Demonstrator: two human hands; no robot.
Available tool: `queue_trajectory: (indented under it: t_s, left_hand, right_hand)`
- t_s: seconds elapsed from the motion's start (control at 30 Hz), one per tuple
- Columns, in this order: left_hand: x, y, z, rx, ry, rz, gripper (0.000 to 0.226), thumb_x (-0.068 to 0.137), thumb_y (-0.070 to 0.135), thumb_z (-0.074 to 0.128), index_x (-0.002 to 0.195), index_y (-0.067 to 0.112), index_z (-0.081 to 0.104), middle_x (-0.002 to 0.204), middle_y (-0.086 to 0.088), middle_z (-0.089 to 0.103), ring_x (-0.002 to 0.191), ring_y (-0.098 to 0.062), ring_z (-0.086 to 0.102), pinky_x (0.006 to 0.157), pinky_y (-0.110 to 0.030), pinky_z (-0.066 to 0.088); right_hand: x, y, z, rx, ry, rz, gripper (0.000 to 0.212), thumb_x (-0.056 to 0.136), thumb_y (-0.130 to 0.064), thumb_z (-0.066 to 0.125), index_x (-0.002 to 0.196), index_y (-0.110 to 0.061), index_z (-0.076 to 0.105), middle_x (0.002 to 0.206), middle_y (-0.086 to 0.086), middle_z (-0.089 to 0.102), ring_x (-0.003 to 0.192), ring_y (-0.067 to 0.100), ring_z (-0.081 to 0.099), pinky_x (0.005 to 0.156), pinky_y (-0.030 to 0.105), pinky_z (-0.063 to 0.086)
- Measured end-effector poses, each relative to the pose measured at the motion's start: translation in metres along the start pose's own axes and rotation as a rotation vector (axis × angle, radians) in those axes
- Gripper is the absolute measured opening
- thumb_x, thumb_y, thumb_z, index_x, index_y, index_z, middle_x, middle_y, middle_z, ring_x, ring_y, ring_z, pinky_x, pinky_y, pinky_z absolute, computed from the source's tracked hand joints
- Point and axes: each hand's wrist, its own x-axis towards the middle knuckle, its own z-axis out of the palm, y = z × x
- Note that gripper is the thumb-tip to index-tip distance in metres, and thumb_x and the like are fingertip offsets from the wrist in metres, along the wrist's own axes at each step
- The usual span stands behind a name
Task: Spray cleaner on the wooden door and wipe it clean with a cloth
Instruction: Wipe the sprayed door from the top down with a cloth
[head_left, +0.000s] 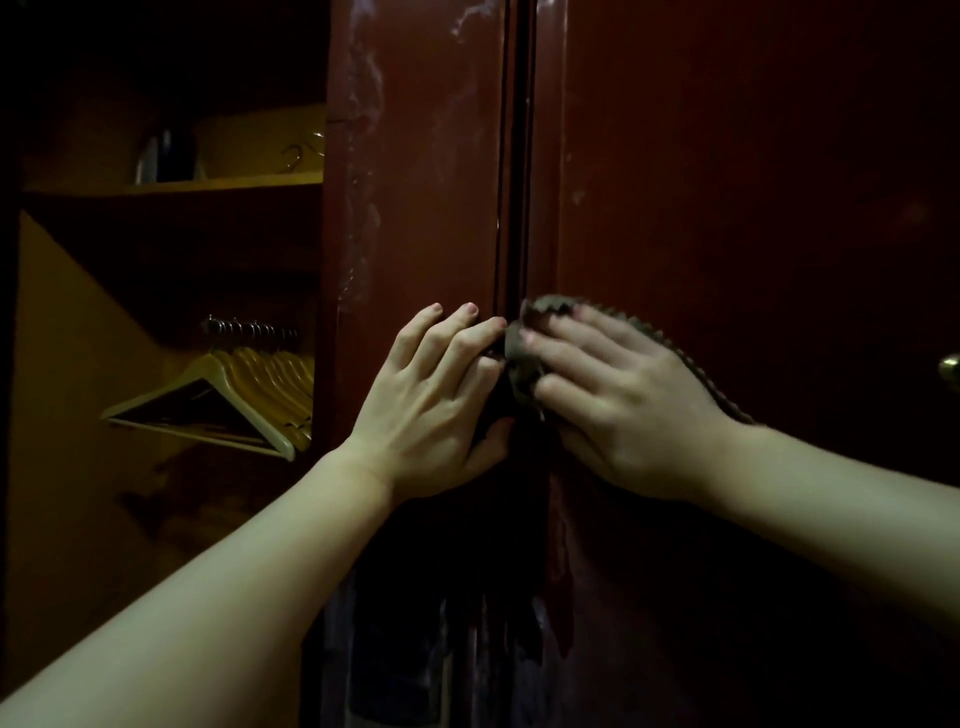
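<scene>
The dark red-brown wooden door (753, 182) fills the right half of the view, and a matching panel (426, 182) with whitish streaks stands left of a dark vertical gap. My right hand (623, 400) presses a grey-brown cloth (524, 364) with a zigzag edge flat against the door beside the gap. Part of the cloth is bunched under its fingertips. My left hand (436, 400) rests with spread fingers on the left panel, fingertips touching the cloth and thumb at the gap's edge. No spray bottle is in view.
An open wardrobe on the left holds several wooden hangers (234, 395) on a rail, with a shelf (171, 187) carrying dark items above. A brass door knob (950, 369) shows at the right edge. The lighting is dim.
</scene>
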Motion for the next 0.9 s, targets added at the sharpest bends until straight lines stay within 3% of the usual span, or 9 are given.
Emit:
queue_trajectory:
  t_s: [0.17,0.3,0.4,0.57,0.67,0.9]
  left_hand:
    - [-0.002,-0.002,-0.002,0.015,-0.032,0.021,0.050,0.082,0.046,0.055,0.111,0.005,0.056,0.127,-0.018,0.058,0.123,-0.037,0.048,0.109,-0.052,0.032]
    - [-0.001,-0.002,-0.001,0.020,-0.021,0.006,0.052,0.081,0.049,0.056,0.108,0.005,0.061,0.125,-0.018,0.059,0.122,-0.038,0.049,0.108,-0.053,0.033]
    - [-0.001,-0.002,0.000,0.021,-0.007,0.007,0.054,0.082,0.052,0.054,0.113,0.008,0.054,0.125,-0.017,0.059,0.123,-0.037,0.048,0.109,-0.052,0.032]
    - [-0.004,-0.001,-0.002,0.031,-0.050,0.029,0.073,0.071,0.065,0.058,0.113,0.004,0.055,0.128,-0.019,0.057,0.124,-0.038,0.047,0.108,-0.053,0.032]
    - [-0.008,0.001,-0.005,0.030,-0.061,0.031,0.076,0.072,0.067,0.058,0.114,0.004,0.057,0.130,-0.018,0.056,0.125,-0.038,0.047,0.108,-0.053,0.032]
    - [-0.010,0.006,-0.003,0.036,-0.053,-0.025,0.073,0.078,0.068,0.053,0.118,0.008,0.049,0.130,-0.018,0.056,0.127,-0.038,0.044,0.109,-0.054,0.031]
  right_hand:
    - [-0.004,0.011,0.000,-0.010,-0.032,-0.170,0.028,0.091,-0.027,0.051,0.106,-0.012,0.069,0.130,0.013,0.062,0.123,0.034,0.056,0.111,0.047,0.036]
    - [0.022,0.033,-0.006,-0.022,-0.002,0.021,0.033,0.094,-0.029,0.046,0.115,-0.011,0.065,0.140,0.011,0.054,0.130,0.034,0.050,0.111,0.049,0.035]
    - [0.014,0.018,-0.003,-0.001,0.011,0.070,0.034,0.096,-0.029,0.044,0.113,-0.010,0.066,0.143,0.014,0.051,0.131,0.036,0.048,0.113,0.050,0.033]
    - [-0.031,-0.022,0.006,0.042,-0.076,-0.124,0.027,0.089,-0.026,0.056,0.108,-0.012,0.069,0.138,0.013,0.056,0.128,0.034,0.051,0.113,0.049,0.033]
    - [-0.029,-0.014,0.004,0.042,-0.086,-0.195,0.028,0.091,-0.027,0.052,0.108,-0.014,0.069,0.135,0.012,0.059,0.126,0.033,0.054,0.112,0.048,0.035]
    - [-0.004,0.004,-0.001,0.008,-0.009,0.053,0.028,0.093,-0.026,0.051,0.111,-0.012,0.067,0.144,0.013,0.050,0.132,0.036,0.047,0.112,0.050,0.033]
